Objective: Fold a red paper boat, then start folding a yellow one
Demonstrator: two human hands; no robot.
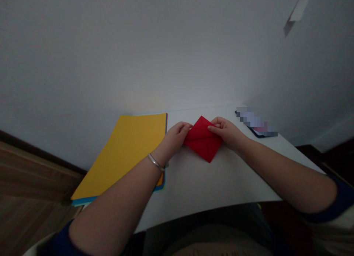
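A red piece of folded paper [204,141], roughly square and turned on its corner like a diamond, is held between my two hands. A faint crease runs across its middle. My left hand [177,137] is closed on its left corner, the fingertips partly behind the sheet. On the other side, my right hand [224,130] pinches the upper right edge, thumb on the front face and fingers behind. Whether the paper touches the tabletop I cannot tell.
To the left lies a stack of large coloured sheets [124,149], yellow on top. A dark-edged flat object [256,123], blurred out, rests at the right back. The white table [193,191] meets a pale wall [177,56]. Wooden furniture [30,189] stands at the left.
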